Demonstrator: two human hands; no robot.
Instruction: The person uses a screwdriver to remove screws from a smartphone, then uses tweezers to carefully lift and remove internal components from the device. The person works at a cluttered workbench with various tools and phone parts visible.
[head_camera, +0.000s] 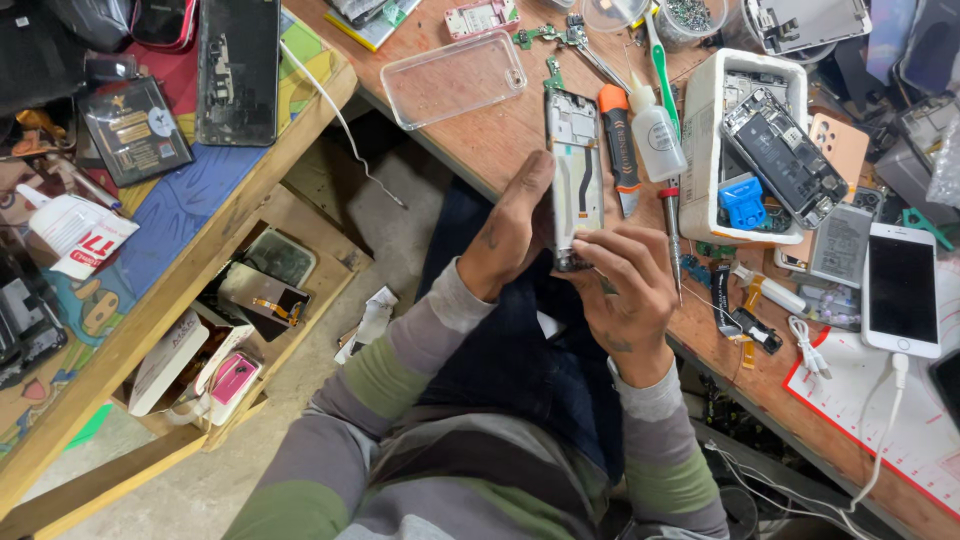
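1. The left hand (510, 235) holds an opened phone frame (574, 170) along its left edge; its grip is closed on the frame, thumb lying up the side.
2. The right hand (628, 290) is closed around the near end of the same frame, fingers curled over its lower edge.
3. The frame lies lengthwise, its far end over the near edge of the wooden table (480, 145), its near end held above the person's lap. Inner parts and a dark flex strip face up.
4. Just right of the frame on the table: an orange-handled tool (620, 150), then a clear squeeze bottle (658, 135), then a thin screwdriver (673, 225).
5. Further right stands a white tray (705, 150) carrying another opened phone (785, 155) and a blue part (742, 203).
6. A clear phone case (453, 78) lies far left of the frame.
7. A white phone (902, 290), screen dark, lies at the right with a white cable at its near end.
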